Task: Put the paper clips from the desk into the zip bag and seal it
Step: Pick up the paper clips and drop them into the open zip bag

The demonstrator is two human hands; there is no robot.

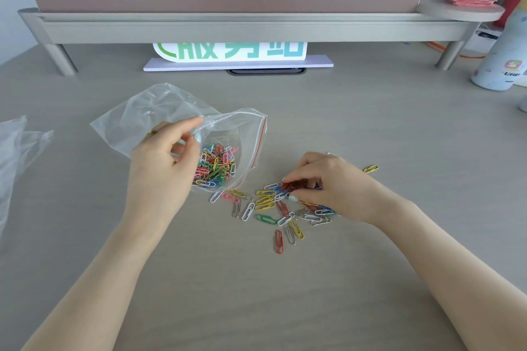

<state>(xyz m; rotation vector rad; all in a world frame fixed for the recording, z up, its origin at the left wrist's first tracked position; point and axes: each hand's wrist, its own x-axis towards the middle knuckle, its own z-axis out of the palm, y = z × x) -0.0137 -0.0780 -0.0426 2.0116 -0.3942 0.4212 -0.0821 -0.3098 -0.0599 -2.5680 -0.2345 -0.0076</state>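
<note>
Two bare forearms come in from the near edge of the desk [370,122]. Left hand [162,168], ring on one finger, pinches the near lip of the zip bag [159,111] between thumb and curled fingers, holding the mouth open. Bag lies left of desk centre, long axis running from far-left to near-right, mouth with red zip strip facing right toward the loose pile. Closed end points at the far-left corner. A heap of coloured clips [215,165] sits inside, just behind the mouth.

Right hand [333,185] is right of centre, fingers curled down and pinching a small bunch from the paper clips [273,208] scattered on the desk. Loose clips point every way; a red one nearest the camera lies roughly near-to-far. One yellow clip [370,169] sits apart, just beyond the right hand.

Other clear plastic [17,151] at the left edge. Metal shelf riser [242,27] spans the far edge, a printed sign [231,51] under it. White bottle [502,60] at the far-right corner. A few clips lie between mouth and pile.
</note>
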